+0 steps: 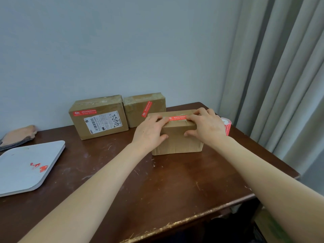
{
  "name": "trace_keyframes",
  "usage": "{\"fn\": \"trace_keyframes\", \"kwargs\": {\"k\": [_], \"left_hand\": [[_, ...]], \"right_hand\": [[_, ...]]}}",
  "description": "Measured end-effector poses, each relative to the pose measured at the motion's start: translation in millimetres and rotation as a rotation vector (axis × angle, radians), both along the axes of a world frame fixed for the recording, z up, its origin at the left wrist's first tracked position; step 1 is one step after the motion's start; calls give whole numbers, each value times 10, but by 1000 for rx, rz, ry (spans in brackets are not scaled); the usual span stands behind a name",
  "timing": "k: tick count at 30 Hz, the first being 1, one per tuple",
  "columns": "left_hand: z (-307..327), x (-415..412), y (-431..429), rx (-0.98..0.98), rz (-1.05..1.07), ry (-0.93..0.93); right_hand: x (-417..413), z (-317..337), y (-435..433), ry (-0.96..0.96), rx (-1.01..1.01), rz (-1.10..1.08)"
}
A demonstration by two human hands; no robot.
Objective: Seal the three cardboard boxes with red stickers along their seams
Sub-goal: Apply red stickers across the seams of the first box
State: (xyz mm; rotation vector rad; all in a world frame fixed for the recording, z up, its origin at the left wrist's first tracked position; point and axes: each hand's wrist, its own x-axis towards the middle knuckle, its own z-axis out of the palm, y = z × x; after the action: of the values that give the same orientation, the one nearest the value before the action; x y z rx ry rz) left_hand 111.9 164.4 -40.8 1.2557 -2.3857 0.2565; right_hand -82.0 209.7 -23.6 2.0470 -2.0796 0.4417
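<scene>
A small cardboard box (177, 142) stands at the middle of the brown table. A red sticker (177, 118) lies along its top seam. My left hand (150, 132) presses on the sticker's left end, thumb on the box's front face. My right hand (205, 125) presses the right end, thumb also on the front. Two more boxes stand at the back by the wall: a left box (100, 118) with a shipping label and a red sticker, and a middle box (145, 109) with a slanted red sticker. A roll of red stickers (227, 126) stands behind my right hand, partly hidden.
A grey flat tray (26, 165) with red sticker scraps lies at the left of the table (157, 181). A tan object (17, 135) sits behind the tray. Grey curtains (280, 76) hang at the right, close to the table's right edge.
</scene>
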Motion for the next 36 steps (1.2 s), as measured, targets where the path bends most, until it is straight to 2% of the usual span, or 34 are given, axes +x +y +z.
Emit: {"fn": "trace_keyframes", "kwargs": {"k": [7, 12, 16, 21, 24, 27, 32, 36], "left_hand": [[12, 95, 89, 94, 85, 260], [36, 128, 193, 305, 137, 498], [-35, 155, 205, 469, 117, 562], [44, 169, 169, 392, 78, 584], [136, 195, 98, 390, 46, 698], [159, 212, -7, 425, 101, 870], [84, 269, -142, 700, 128, 1245], [-5, 310, -162, 816, 108, 1357]], "right_hand": [[-101, -55, 90, -384, 10, -24], [-98, -159, 84, -608, 54, -38], [-67, -226, 114, -643, 80, -17], [-99, -150, 74, -694, -12, 12], [-113, -48, 53, -763, -80, 29], [-126, 54, 62, -848, -150, 1], [-17, 21, 174, -1025, -226, 114], [105, -74, 207, -1007, -276, 161]]}}
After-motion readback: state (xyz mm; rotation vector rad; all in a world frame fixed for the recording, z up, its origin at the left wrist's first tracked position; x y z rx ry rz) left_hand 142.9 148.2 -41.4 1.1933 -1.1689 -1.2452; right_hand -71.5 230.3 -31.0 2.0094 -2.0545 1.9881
